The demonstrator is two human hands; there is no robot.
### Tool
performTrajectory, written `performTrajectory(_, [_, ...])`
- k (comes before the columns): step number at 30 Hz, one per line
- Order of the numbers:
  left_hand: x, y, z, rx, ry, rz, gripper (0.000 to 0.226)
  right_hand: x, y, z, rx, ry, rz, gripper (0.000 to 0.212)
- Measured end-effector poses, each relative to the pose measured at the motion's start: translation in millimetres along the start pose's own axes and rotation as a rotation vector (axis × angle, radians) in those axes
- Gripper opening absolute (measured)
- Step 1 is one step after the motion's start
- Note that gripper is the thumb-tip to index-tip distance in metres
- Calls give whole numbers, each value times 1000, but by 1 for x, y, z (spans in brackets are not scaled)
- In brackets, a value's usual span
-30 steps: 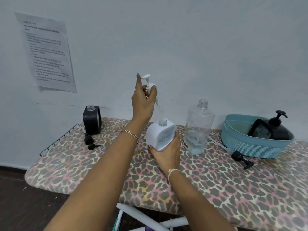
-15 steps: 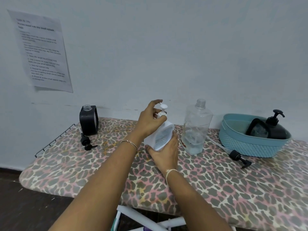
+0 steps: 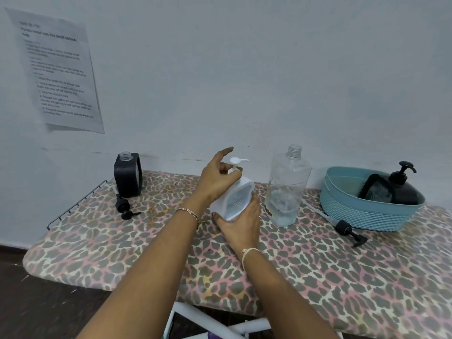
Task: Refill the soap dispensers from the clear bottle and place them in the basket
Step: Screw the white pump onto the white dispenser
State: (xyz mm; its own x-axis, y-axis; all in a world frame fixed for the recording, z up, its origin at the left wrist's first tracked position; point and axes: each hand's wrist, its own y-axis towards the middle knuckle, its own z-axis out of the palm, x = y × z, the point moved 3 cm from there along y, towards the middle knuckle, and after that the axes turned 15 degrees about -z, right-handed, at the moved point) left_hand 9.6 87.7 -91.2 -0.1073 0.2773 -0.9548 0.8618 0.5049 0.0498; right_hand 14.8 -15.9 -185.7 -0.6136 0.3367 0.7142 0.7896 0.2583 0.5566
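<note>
A white soap dispenser [image 3: 236,200] stands tilted on the board in the middle. My right hand [image 3: 241,226] grips its lower body from the front. My left hand [image 3: 217,178] pinches the collar of the white pump head [image 3: 235,163] seated in the dispenser's neck, index finger raised. To the right stands the uncapped clear bottle [image 3: 286,189] with a little liquid at the bottom. Further right, the teal basket [image 3: 354,211] holds a black dispenser [image 3: 396,189] with its pump on. At the back left stands an open black dispenser [image 3: 128,174], and its black pump [image 3: 124,207] lies beside it.
Another black pump with a long tube [image 3: 347,230] lies in front of the basket. The leopard-print ironing board [image 3: 342,277] has a wire rack [image 3: 73,206] at its left end. A printed sheet [image 3: 56,72] hangs on the wall.
My left hand brought the white pump down from the air into the white dispenser's neck. The right hand kept holding the dispenser body.
</note>
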Motion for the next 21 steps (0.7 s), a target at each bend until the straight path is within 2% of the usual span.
performTrajectory(2, [0, -1, 2, -21, -11, -29, 58, 0, 0, 0, -1, -1, 1, 117])
performTrajectory(7, [4, -3, -1, -220, 55, -13, 56, -1, 1, 1, 0, -6, 9, 117])
performTrajectory(12, [6, -1, -2, -149, 105, -29, 22, -2, 1, 2, -1, -16, -3, 113])
performTrajectory(14, [6, -1, 2, -141, 123, -27, 25, -2, 1, 1, -5, -6, -6, 111])
performTrajectory(17, [4, -3, 3, -238, 141, 11, 49, -1, 1, 1, -14, 1, -13, 114])
performTrajectory(18, [4, -4, 2, -266, 153, 20, 51, -1, 1, 2, -16, 0, -15, 114])
performTrajectory(21, [4, -5, 1, -244, 158, 39, 32, -3, 1, 4, -6, -10, -13, 114])
